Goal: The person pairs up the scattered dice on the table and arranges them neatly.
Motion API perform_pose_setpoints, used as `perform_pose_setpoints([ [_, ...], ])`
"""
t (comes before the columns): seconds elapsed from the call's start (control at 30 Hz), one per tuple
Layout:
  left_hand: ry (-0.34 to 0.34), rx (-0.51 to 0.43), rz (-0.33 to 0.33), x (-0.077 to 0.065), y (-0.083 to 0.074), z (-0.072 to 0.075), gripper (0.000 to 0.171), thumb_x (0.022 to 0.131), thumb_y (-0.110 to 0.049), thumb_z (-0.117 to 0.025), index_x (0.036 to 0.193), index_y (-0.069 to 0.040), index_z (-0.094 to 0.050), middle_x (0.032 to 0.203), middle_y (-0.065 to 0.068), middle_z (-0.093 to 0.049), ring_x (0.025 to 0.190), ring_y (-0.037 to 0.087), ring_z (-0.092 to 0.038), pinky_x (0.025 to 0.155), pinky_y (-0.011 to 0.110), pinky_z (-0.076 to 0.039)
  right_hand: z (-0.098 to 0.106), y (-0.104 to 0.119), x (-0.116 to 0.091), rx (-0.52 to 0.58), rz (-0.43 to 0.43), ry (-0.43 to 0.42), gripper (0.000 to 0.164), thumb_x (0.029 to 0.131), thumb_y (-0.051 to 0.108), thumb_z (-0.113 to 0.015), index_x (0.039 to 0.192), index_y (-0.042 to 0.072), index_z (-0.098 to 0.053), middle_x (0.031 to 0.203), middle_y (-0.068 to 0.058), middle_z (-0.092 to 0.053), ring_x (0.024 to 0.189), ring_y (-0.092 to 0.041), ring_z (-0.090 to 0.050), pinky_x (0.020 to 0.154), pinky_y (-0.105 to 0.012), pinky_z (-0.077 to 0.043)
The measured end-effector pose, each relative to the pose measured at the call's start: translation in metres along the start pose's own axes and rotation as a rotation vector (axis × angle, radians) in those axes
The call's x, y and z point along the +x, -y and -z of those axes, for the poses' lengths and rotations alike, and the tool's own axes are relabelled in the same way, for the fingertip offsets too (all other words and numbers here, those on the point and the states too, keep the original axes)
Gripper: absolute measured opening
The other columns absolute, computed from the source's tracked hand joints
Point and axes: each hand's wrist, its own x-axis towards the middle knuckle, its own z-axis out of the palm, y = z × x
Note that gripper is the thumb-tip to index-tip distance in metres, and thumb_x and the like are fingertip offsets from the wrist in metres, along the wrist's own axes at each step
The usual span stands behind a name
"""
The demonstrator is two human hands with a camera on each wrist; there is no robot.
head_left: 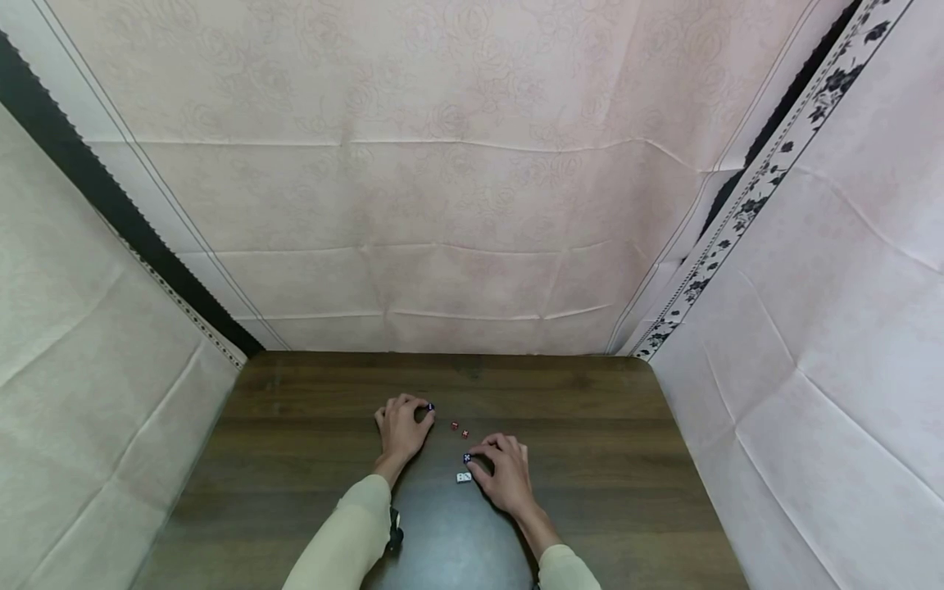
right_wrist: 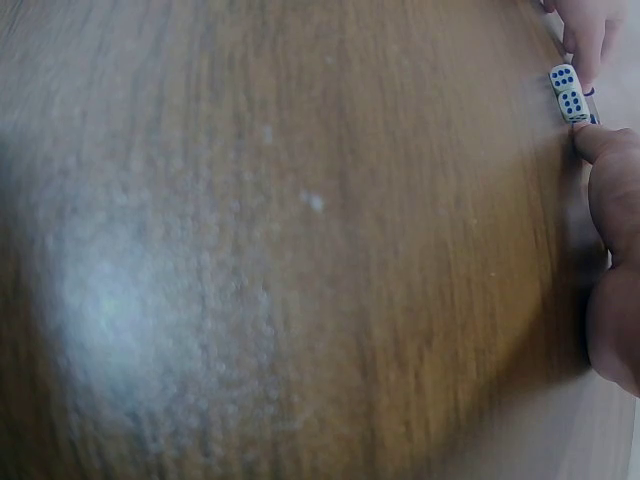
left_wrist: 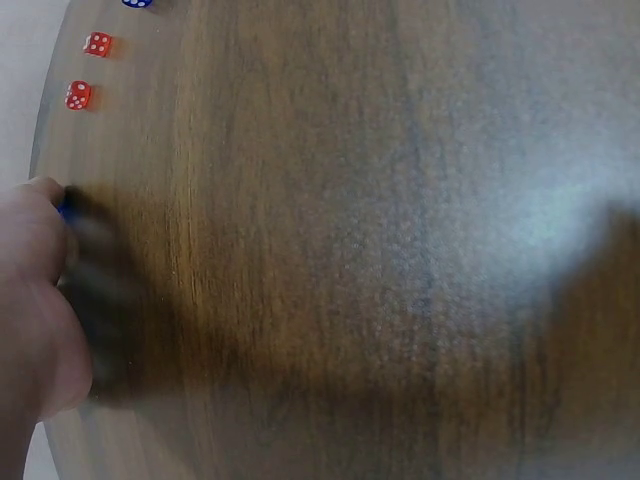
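My left hand (head_left: 401, 426) pinches a blue die (head_left: 431, 406) between thumb and index finger, toward the far side of the wooden table. In the left wrist view, just a sliver of that blue die (left_wrist: 66, 210) shows past the fingers. Nearer to me, my right hand (head_left: 509, 474) has thumb and index finger at both sides of another blue die (head_left: 467, 458), pinching it. Two white dice (head_left: 464, 477) with blue dots sit side by side in front of it, close to my right thumb. Between the hands lie two separate red dice, one farther (head_left: 454, 425) and one nearer (head_left: 465, 434).
The dark wooden table (head_left: 310, 459) has rounded far corners and a glossy patch of reflected light near me. Pale patterned cloth (head_left: 442, 205) hangs behind its far edge, with more cloth along the left (head_left: 88, 393) and right (head_left: 833, 369) sides.
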Motion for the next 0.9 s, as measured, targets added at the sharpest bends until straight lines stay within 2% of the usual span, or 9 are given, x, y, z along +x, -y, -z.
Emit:
perform_pose_setpoints([
  [0.23, -0.004, -0.019, 0.008, -0.002, -0.001, 0.002, 0.022, 0.098, -0.024, -0.088, 0.112, -0.007, -0.087, 0.123, 0.018, -0.078, 0.122, 0.046, -0.064, 0.115, 0.074, -0.033, 0.000, 0.000, 0.000, 0.006, 0.000, -0.003, 0.016, 0.096, 0.026, -0.093, 0.110, 0.023, -0.088, 0.117, 0.001, -0.072, 0.112, -0.023, -0.060, 0.101, -0.051, -0.038],
  [0.47, -0.028, -0.013, -0.018, -0.004, -0.001, 0.004, 0.019, 0.097, -0.021, -0.089, 0.107, -0.006, -0.086, 0.120, 0.018, -0.078, 0.117, 0.046, -0.065, 0.111, 0.074, -0.035, -0.001, 0.001, 0.000, 0.005, 0.008, -0.017, 0.016, 0.095, 0.025, -0.094, 0.110, 0.023, -0.088, 0.117, 0.001, -0.072, 0.111, -0.022, -0.060, 0.101, -0.051, -0.038],
  [0.73, -0.001, -0.010, -0.018, -0.009, -0.002, 0.007, 0.020, 0.098, -0.024, -0.089, 0.109, -0.008, -0.087, 0.121, 0.017, -0.079, 0.119, 0.044, -0.066, 0.111, 0.071, -0.036, -0.001, 0.001, -0.001, 0.004, 0.010, -0.021, 0.016, 0.095, 0.025, -0.094, 0.110, 0.023, -0.088, 0.116, 0.000, -0.072, 0.110, -0.022, -0.060, 0.100, -0.050, -0.038],
  [0.9, 0.026, -0.005, -0.036, -0.015, -0.011, 0.014, 0.016, 0.097, -0.022, -0.090, 0.108, -0.010, -0.087, 0.120, 0.015, -0.080, 0.119, 0.042, -0.067, 0.109, 0.069, -0.036, -0.001, 0.000, -0.001, -0.010, 0.020, -0.032, 0.016, 0.095, 0.024, -0.093, 0.109, 0.024, -0.088, 0.116, 0.001, -0.072, 0.110, -0.022, -0.060, 0.100, -0.050, -0.038],
])
